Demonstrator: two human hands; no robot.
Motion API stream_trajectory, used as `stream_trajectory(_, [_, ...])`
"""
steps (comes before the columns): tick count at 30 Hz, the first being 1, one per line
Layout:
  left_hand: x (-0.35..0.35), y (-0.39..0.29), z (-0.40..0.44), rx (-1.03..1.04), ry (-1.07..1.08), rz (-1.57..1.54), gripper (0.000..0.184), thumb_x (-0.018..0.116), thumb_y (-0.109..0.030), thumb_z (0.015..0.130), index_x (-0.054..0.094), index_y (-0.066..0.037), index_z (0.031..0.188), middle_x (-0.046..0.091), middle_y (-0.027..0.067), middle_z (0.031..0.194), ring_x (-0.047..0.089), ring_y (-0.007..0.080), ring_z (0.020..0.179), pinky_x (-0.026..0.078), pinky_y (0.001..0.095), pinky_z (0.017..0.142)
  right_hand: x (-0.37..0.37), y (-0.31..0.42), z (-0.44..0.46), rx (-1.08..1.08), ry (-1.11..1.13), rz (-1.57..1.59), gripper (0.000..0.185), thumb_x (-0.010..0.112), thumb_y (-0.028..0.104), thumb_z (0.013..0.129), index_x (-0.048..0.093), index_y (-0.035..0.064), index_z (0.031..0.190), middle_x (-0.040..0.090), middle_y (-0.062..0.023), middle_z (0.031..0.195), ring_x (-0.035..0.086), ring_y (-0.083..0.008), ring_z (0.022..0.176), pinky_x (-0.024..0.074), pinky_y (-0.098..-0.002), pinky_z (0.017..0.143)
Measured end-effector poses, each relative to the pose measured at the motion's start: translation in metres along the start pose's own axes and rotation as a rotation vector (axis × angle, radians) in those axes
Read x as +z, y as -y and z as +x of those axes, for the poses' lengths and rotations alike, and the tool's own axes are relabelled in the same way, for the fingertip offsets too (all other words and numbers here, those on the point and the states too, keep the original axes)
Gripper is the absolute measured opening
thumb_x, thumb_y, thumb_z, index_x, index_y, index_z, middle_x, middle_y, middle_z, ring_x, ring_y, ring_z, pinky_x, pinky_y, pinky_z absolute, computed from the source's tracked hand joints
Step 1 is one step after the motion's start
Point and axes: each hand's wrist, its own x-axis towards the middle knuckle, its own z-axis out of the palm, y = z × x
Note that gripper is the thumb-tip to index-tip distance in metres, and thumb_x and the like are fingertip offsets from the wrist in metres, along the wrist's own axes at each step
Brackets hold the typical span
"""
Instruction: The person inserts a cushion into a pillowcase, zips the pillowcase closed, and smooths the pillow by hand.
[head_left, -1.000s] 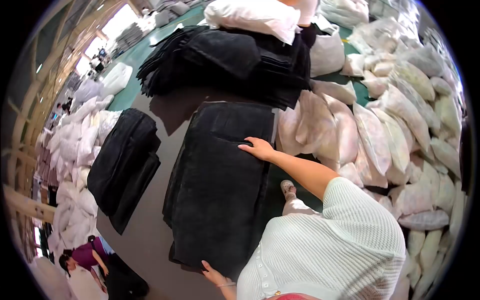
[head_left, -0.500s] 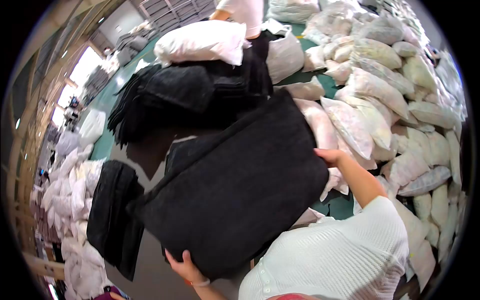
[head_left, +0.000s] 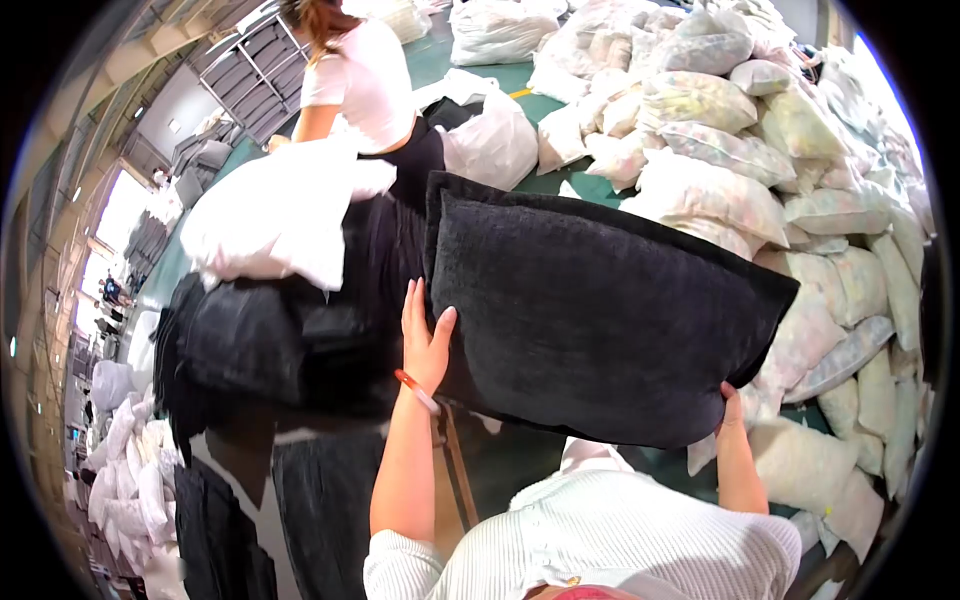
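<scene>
Over there the black cushion (head_left: 600, 310) is up before the person's white top (head_left: 620, 530), left hand (head_left: 428, 345) spread against its left edge, right hand (head_left: 732, 412) clasping its lower right corner, and it looks soft, probably light, best held by opposite ends.

Green floor (head_left: 430, 52) is running across this big hall, a yellow line (head_left: 520, 93) just peeking out between the sacks. Over on the left, pale beams (head_left: 135, 65) are sweeping overhead, and small lamps (head_left: 12, 346) are glowing among them. Bright window openings (head_left: 125, 208) are pouring white light in down that side! A white wall (head_left: 170, 115) is standing at the back, and just beside it a metal rack (head_left: 262, 72) is holding grey stacks. Below, a grey table (head_left: 266, 505) is showing a bare strip, a wooden leg (head_left: 456, 462) slanting beneath its edge.
</scene>
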Motion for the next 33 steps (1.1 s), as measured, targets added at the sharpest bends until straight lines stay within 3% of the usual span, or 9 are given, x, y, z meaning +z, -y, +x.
stream_trajectory(4, [0.080,0.038,0.072,0.082,0.031,0.020,0.064,0.066,-0.024,0.089,0.041,0.000,0.143,0.032,0.0231,0.152,0.031,0.0365,0.141,0.026,0.0422,0.116,0.071,0.045,0.075,-0.107,0.280,0.169,0.055,0.071,0.023,0.079,0.057,-0.0011,0.127,0.063,-0.0155,0.124,0.059,-0.0337,0.115,0.0441,-0.0448,0.105])
stream_trajectory(12, [0.128,0.114,-0.012,-0.380,0.296,0.087,0.054,0.066,-0.019,0.088,0.049,0.001,0.136,0.044,0.0227,0.144,0.042,0.0378,0.134,0.033,0.0410,0.111,0.222,0.115,0.242,-0.314,0.138,0.210,0.055,0.072,0.006,0.079,0.054,-0.0007,0.130,0.060,-0.0123,0.126,0.058,-0.0285,0.117,0.0449,-0.0399,0.103])
stream_trajectory(16, [0.095,0.097,-0.055,-0.949,0.334,0.118,0.055,0.066,-0.025,0.089,0.050,0.000,0.135,0.050,0.0222,0.140,0.051,0.0320,0.128,0.041,0.0380,0.106,0.334,0.160,0.323,-0.381,0.153,0.222,0.057,0.072,0.007,0.080,0.051,-0.0010,0.133,0.059,-0.0127,0.128,0.057,-0.0287,0.116,0.0448,-0.0395,0.103])
stream_trajectory(18, [0.094,0.154,-0.142,-1.244,-0.020,-0.117,0.054,0.065,-0.027,0.091,0.051,-0.005,0.137,0.056,0.0181,0.134,0.054,0.0274,0.125,0.043,0.0352,0.104,0.404,0.184,0.362,-0.402,0.168,0.260,0.060,0.075,0.008,0.079,0.050,-0.0005,0.134,0.058,-0.0127,0.129,0.057,-0.0292,0.116,0.0465,-0.0399,0.101])
stream_trajectory(20, [0.098,0.156,-0.132,-1.382,0.012,-0.057,0.054,0.065,-0.027,0.091,0.050,-0.005,0.138,0.057,0.0178,0.134,0.054,0.0271,0.125,0.043,0.0350,0.104,0.480,0.206,0.410,-0.455,0.250,0.340,0.060,0.075,0.006,0.078,0.051,0.0004,0.133,0.059,-0.0122,0.127,0.058,-0.0292,0.115,0.0473,-0.0405,0.101])
stream_trajectory(24, [0.104,0.150,-0.087,-1.449,0.145,0.001,0.054,0.064,-0.027,0.091,0.050,-0.005,0.138,0.057,0.0172,0.133,0.055,0.0266,0.124,0.043,0.0347,0.104,0.684,0.240,0.519,-0.460,0.411,0.418,0.064,0.079,0.008,0.077,0.047,-0.0004,0.132,0.058,-0.0154,0.124,0.061,-0.0331,0.109,0.0502,-0.0434,0.097])
stream_trajectory(26, [0.105,0.149,-0.081,-1.474,0.163,-0.012,0.054,0.064,-0.027,0.091,0.050,-0.006,0.138,0.058,0.0169,0.132,0.055,0.0263,0.124,0.043,0.0345,0.104,0.776,0.229,0.558,-0.483,0.451,0.195,0.053,0.069,0.021,0.090,0.047,0.0110,0.136,0.059,-0.0137,0.129,0.059,-0.0312,0.116,0.0461,-0.0445,0.098])
stream_trajectory(29, [0.107,0.149,-0.081,-1.516,0.155,-0.037,0.054,0.064,-0.027,0.091,0.050,-0.006,0.139,0.058,0.0164,0.132,0.055,0.0259,0.124,0.043,0.0343,0.104,0.829,0.194,0.564,-0.373,0.707,-0.132,0.043,0.053,0.035,0.098,0.047,0.0123,0.135,0.062,-0.0117,0.126,0.060,-0.0250,0.117,0.0454,-0.0414,0.095])
stream_trajectory(33, [0.110,0.152,-0.091,-1.548,0.162,-0.056,0.053,0.064,-0.027,0.092,0.049,-0.007,0.139,0.059,0.0158,0.131,0.055,0.0254,0.124,0.042,0.0340,0.104,0.802,0.132,0.545,-0.330,0.734,-0.300,0.030,0.053,0.030,0.098,0.061,0.0054,0.113,0.069,-0.0095,0.113,0.065,-0.0209,0.107,0.0478,-0.0359,0.090])
